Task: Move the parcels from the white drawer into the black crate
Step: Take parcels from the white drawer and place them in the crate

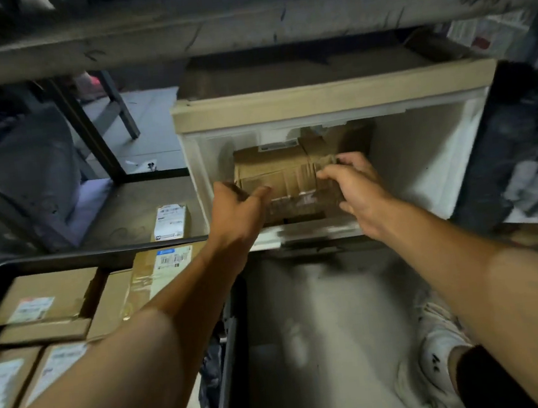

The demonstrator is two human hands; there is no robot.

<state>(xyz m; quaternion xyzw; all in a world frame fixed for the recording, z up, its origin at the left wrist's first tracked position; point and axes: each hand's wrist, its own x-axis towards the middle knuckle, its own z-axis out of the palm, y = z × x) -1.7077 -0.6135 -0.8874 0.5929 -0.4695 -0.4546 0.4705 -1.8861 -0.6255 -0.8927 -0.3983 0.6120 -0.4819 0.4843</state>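
Grip is taken on both ends of a brown parcel (287,182) inside the white drawer (422,154), left hand (238,207) and right hand (355,188) curled round it; lifting-out seems in hand; carriage toward the black crate (234,357) at eight o'clock is called for next.

Both bare forearms stretch forward and converge. The left hand (238,207) curls its fingers round something, thumb pointing right. The right hand (355,183) does likewise, fingers bent forward, thumb pointing left.
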